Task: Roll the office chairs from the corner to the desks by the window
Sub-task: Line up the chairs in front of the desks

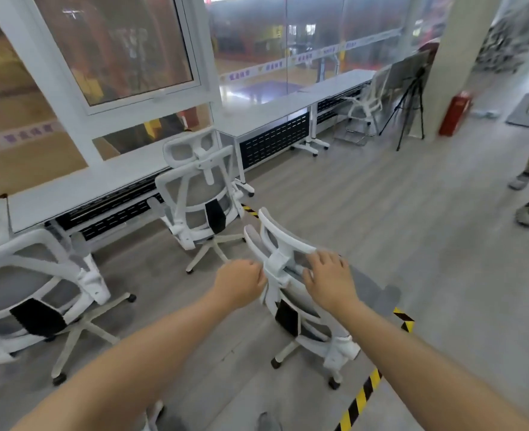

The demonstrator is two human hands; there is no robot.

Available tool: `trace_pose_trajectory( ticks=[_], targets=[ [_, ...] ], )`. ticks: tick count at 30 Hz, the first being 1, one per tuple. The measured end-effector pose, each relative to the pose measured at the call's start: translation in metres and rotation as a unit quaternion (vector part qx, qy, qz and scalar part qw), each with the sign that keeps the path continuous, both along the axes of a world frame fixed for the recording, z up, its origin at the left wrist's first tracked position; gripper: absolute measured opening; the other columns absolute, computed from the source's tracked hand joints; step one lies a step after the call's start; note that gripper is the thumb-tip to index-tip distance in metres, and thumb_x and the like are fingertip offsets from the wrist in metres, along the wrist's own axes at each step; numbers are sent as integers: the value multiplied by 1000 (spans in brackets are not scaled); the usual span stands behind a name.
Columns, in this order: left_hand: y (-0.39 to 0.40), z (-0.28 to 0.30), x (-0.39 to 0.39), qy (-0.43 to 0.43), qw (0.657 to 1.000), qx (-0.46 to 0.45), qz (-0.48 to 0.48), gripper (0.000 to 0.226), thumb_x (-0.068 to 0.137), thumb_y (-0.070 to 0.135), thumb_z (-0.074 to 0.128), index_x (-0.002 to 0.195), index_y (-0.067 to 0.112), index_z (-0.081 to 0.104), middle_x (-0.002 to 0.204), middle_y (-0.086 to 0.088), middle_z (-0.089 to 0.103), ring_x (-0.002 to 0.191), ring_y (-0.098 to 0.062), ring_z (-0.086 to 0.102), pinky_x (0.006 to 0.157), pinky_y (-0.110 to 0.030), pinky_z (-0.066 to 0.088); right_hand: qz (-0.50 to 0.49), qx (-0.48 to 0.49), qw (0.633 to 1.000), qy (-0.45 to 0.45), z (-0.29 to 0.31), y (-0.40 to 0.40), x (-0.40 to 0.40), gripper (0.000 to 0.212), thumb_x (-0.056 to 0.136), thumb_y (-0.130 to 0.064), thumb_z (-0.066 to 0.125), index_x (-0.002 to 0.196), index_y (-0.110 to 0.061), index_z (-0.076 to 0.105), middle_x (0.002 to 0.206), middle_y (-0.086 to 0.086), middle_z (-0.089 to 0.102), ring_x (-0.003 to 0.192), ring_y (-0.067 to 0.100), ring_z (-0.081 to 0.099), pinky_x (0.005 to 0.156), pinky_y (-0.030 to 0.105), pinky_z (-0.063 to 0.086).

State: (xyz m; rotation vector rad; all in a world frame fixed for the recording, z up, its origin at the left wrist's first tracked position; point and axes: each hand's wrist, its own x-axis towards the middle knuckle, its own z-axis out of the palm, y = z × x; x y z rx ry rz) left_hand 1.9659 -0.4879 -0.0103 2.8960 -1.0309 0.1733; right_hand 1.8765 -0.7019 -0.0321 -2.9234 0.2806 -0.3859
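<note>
Head view: a white-framed grey mesh office chair stands on grey plank flooring near the window desks; left hand and right hand, arms outstretched, grip its curved backrest top.

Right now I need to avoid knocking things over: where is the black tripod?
In the head view, the black tripod stands at the upper right, between a white chair by the window desk and the red fire extinguisher.
</note>
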Motion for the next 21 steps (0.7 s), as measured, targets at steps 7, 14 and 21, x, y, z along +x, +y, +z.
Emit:
trace_pose_trajectory(
  ticks=[7,14,21],
  targets=[
    [-74,-25,130,-46,989,-52,-127,39,97,37,36,115,15,64,123,0,62,116,-21,54,99,-36,41,-32,28,997,67,-12,-21,92,43,103,-50,25,108,-22,58,103,-1,65,85,24,58,70,36,40],
    [-126,-32,231,7,969,-5,-247,64,94,50,13,77,15,64,74,1,64,74,-21,57,78,-34,37,-80,-20,996,-24,-22,-48,155,61,98,-61,21,58,-22,44,54,-6,45,40,21,44,41,24,24],
    [-142,-44,270,18,972,-50,-229,56,95,43,26,59,12,55,54,0,51,56,-22,48,64,-34,42,-29,-74,995,-56,-22,-77,197,59,99,-55,31,53,-20,46,47,-4,44,38,18,36,43,23,15]
  ],
)
